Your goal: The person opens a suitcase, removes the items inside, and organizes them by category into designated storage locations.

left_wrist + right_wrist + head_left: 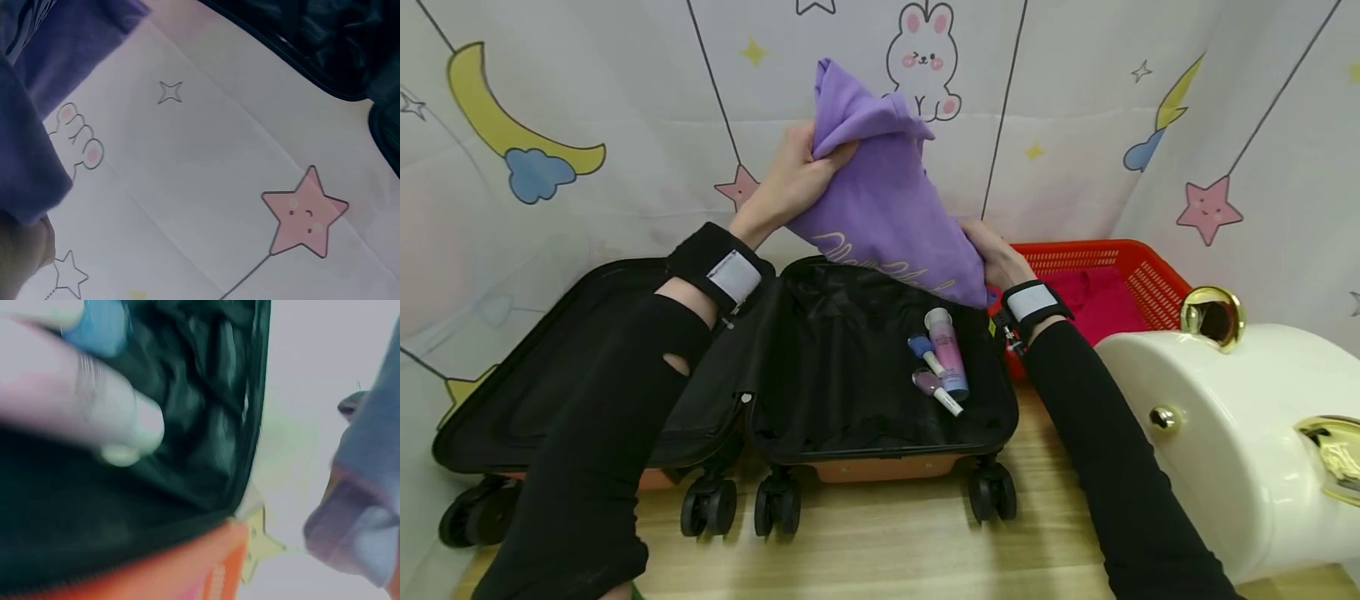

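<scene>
A purple folded garment (887, 196) with yellow script lettering is held up over the open suitcase (842, 358). My left hand (793, 179) grips its upper left side, thumb on the near face. At the lower right corner, my right hand (997, 257) holds the edge, its fingers partly hidden by the cloth. The left wrist view catches a fold of the garment (31, 156) above part of the left hand (22, 256). Inside the suitcase's right half lie a pink-and-blue spray bottle (949, 358), a blue nail polish (922, 348) and a mauve nail polish (931, 386).
Behind my right wrist stands a red plastic basket (1150, 279) with a dark pink cloth (1108, 304) in it. A white rounded case (1210, 433) with gold fittings is at the right. The suitcase's left half (587, 358) lies open; a printed curtain (647, 108) hangs behind.
</scene>
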The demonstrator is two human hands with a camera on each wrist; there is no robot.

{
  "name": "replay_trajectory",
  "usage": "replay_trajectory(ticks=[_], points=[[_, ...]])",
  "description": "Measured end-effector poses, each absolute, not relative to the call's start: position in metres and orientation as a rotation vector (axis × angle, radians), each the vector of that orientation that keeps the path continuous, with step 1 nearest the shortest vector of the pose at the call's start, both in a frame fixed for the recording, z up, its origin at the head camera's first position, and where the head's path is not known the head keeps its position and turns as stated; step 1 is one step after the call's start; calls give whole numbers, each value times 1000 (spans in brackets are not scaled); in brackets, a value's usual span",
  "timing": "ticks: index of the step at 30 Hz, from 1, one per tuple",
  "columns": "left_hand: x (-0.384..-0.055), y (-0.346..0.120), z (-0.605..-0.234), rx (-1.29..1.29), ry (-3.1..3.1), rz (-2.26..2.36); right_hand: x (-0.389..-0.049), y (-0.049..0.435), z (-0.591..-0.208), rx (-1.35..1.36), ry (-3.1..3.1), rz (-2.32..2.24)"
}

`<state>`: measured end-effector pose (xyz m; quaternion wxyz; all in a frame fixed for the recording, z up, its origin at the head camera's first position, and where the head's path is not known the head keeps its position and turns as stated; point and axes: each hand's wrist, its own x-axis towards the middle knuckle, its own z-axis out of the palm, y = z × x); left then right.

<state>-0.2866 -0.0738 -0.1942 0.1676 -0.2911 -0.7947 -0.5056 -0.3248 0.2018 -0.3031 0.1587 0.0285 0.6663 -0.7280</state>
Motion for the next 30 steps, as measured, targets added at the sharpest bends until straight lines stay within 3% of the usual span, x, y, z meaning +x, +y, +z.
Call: replay_trajectory(ticks=[6,11,20,30], points=[[-290,-68,-212,-763,-2427,-1462,-328,236,-278,38,2274,-2063],[-294,-50,-227,-652,-2533,-1468,-328,261,-250,39,2729,-1772],[-297,8,-267,-613,-2394,-1219,-317,309,-226,-22,3295,-899],[-297,60,-295,-742,-2458,-1035,-307,334,-218,-4,3288,-97]])
